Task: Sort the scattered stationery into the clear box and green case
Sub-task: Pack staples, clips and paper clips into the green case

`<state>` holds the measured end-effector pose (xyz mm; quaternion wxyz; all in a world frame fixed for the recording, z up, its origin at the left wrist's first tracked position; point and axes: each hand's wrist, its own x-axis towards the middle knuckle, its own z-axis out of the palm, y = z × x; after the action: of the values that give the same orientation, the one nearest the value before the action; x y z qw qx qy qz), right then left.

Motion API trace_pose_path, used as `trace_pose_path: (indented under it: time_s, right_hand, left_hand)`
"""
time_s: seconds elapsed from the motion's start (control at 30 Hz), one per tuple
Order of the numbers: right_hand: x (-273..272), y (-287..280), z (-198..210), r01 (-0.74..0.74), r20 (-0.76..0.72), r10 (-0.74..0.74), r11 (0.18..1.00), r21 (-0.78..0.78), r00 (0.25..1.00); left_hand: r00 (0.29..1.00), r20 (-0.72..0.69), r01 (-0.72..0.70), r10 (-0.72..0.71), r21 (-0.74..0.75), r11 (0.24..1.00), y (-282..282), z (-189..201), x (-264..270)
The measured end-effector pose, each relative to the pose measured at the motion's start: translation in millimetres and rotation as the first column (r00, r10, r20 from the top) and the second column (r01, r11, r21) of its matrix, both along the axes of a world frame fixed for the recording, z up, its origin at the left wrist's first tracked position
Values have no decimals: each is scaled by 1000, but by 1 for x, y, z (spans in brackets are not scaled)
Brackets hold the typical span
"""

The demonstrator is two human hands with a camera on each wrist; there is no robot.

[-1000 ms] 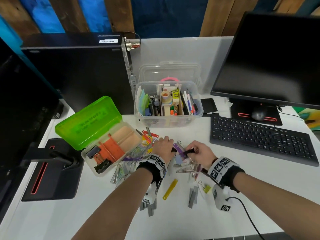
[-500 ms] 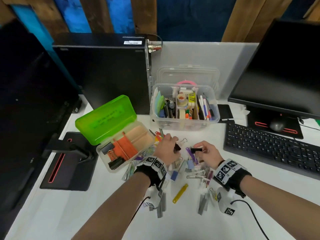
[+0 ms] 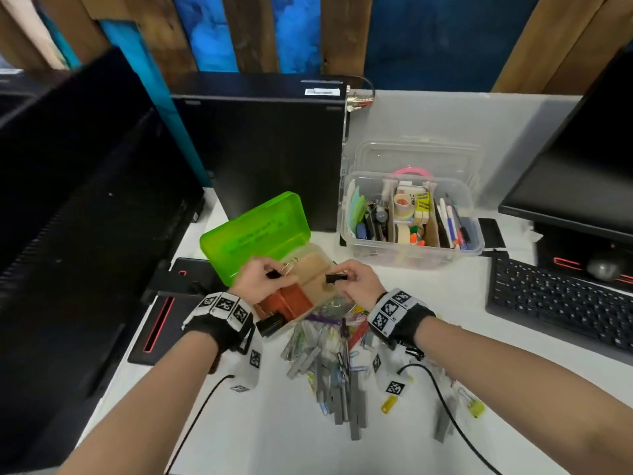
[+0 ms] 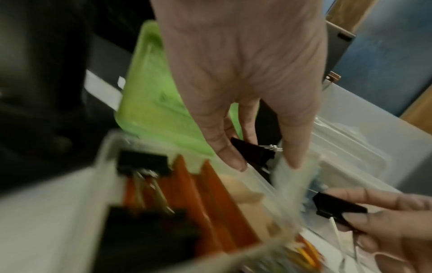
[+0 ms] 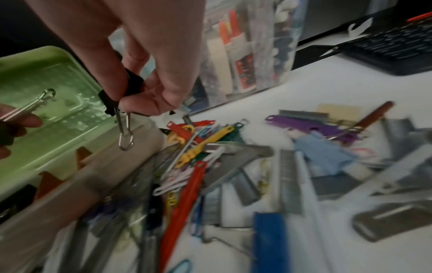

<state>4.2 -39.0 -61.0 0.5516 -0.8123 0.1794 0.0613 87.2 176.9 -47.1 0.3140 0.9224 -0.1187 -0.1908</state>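
On the white desk, both hands pinch black binder clips over the green case.

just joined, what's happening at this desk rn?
A person is sorting loose stationery. Each hand pinches a black binder clip over the open green case: left hand with its binder clip, right hand with another binder clip. The case already holds a few black clips. A pile of paper clips and staple strips lies on the desk in front of it. The clear box behind is well filled.
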Motion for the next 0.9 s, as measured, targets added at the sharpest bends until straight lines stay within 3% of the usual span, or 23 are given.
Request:
trace_pose_path:
  time_s: [0.07,0.17,0.4,0.57,0.73,0.9]
  right_hand:
    - [8,14,3,-33,-2,33,999,4,999]
    - [21,31,4,-74,-23,74,997,-1,997]
    - [39,61,8,-116,-64,122,989,87,991]
    - [53,75,2,-144,-122,155,985,93,980]
    - [61,80,-5,-139,-175,155,985,99,972]
    - [68,86,-10,-122,-216,154,981,152,964]
  left_hand:
    - [996,65,46,-58,179,983,14,-1,3]
    - [973,24,203,-231,393,897,28,-2,2]
    - [879,-51,422,-474,546,724,34,-6,2]
    - [870,-27,447,-493,464,765,34,-12,4]
    - [921,32,332,-389,458,825,35,-18,0]
    - [935,93,233,-342,565,791,37,-19,0]
